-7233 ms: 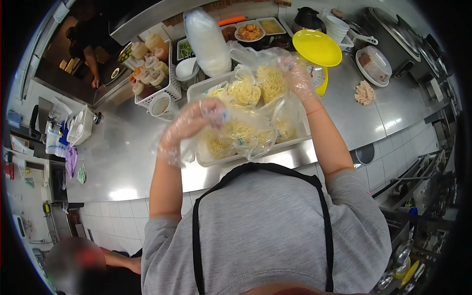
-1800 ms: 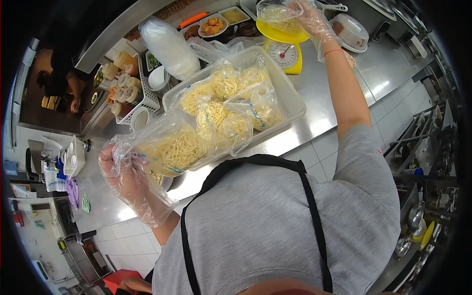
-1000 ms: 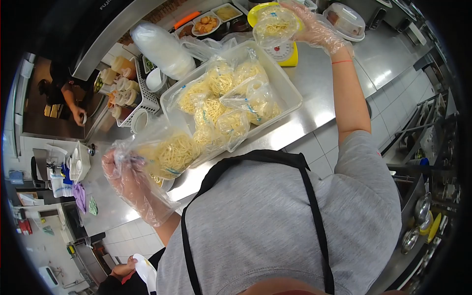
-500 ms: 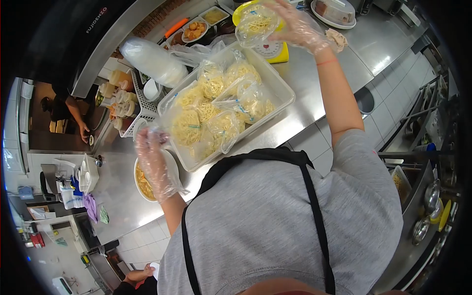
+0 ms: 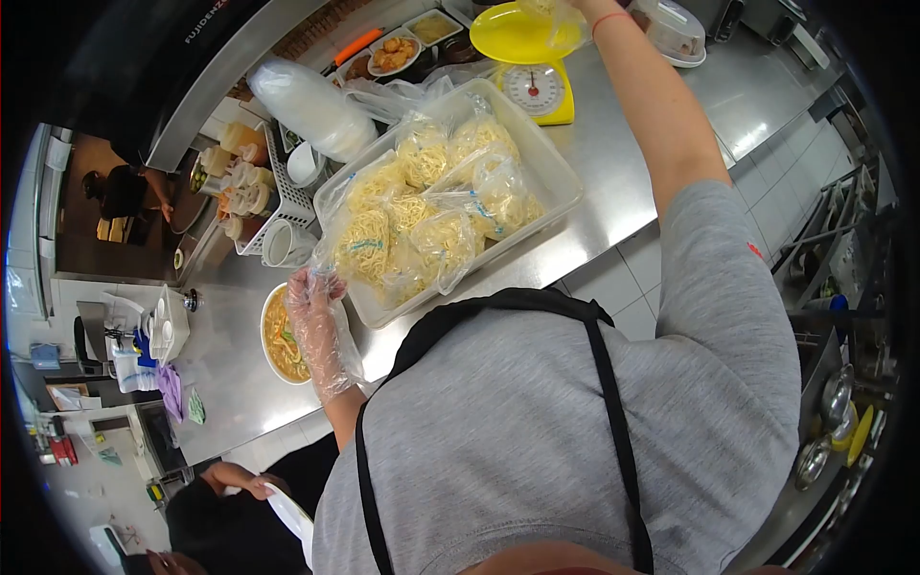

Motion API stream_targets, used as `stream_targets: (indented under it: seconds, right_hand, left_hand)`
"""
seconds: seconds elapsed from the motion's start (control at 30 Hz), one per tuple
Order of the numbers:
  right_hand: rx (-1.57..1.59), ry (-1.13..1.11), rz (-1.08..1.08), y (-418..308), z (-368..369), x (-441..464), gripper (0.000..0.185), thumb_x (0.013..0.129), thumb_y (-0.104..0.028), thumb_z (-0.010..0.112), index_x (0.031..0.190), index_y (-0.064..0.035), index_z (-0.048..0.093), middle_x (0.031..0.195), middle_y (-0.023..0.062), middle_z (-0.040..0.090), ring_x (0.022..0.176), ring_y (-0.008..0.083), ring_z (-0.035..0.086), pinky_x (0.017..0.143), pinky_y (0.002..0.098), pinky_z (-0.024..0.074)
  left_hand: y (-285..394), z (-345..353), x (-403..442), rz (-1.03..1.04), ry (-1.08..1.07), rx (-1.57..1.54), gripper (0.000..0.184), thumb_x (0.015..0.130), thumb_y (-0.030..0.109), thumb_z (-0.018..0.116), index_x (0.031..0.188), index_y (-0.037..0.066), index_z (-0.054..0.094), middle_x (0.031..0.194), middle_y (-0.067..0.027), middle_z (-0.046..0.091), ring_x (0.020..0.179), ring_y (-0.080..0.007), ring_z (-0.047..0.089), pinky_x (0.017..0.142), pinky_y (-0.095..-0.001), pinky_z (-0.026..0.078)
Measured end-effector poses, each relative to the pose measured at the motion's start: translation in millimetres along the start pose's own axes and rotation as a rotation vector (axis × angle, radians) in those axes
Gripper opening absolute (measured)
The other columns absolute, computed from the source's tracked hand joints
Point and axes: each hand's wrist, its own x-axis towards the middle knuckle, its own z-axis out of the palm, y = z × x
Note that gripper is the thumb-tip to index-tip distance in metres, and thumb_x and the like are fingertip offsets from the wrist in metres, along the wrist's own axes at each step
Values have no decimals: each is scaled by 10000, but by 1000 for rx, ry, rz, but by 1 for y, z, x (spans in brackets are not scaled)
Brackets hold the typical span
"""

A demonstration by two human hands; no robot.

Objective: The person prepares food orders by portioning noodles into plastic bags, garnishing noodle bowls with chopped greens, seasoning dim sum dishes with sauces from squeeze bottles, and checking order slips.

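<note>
My left hand (image 5: 318,311), in a clear plastic glove, is beside the near-left corner of a white tray (image 5: 561,206). Its fingers are curled together around something I cannot make out, with clear plastic at the fingertips. Several clear bags of yellow noodles (image 5: 446,244) fill the tray. A bowl of noodle soup (image 5: 285,340) stands beside my left wrist. At the top edge, my right hand (image 5: 573,8) is mostly cut off. It holds a bag of noodles (image 5: 548,10) over the edge of the yellow pan of a kitchen scale (image 5: 534,88).
A roll of clear bags (image 5: 311,110) lies behind the tray. A white basket of sauce bottles (image 5: 287,206) and a cup (image 5: 285,244) stand to the left. Fried food (image 5: 393,56) sits in a dish at the back. A person (image 5: 235,517) with a white plate (image 5: 290,517) is at lower left.
My right hand has moved up and right with the bag, uncovering most of the scale pan. My left hand has shifted slightly toward the tray, fingers closed. The person at lower left has come closer.
</note>
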Motion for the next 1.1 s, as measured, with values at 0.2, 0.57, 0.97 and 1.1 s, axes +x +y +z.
stream_targets:
  seconds: [0.2,0.57,0.97,1.1]
  right_hand:
    - [367,-320,-227,18,11,-64,371,829,-333,500,1084,-64,528,1011,130,573,996,289,513,879,393,389]
    - [211,-120,-102,-34,-55,-141,449,743,-244,609,1148,-87,496,1076,124,552,935,257,537,815,334,425]
    - [90,-505,170,-23,52,-181,370,874,-345,394,1086,-99,570,1110,148,552,1031,278,520,909,346,375]
    - [-194,-568,-207,-34,50,-174,319,824,-225,378,961,-27,588,1024,176,587,927,345,563,810,417,434]
  left_hand:
    - [2,3,-2,-5,0,-13,130,867,95,501,973,18,502,812,-55,565,704,-115,558,677,-252,466]
    - [-1,-4,0,33,-66,38,233,841,89,552,1052,30,473,852,-39,545,713,-105,537,681,-251,458]
    - [8,-2,-1,54,-47,63,308,830,83,567,1103,9,446,981,-68,516,754,-122,529,701,-260,455]
    - [3,-6,-1,76,-56,25,307,833,96,569,1102,12,449,993,-67,502,757,-121,528,698,-256,454]
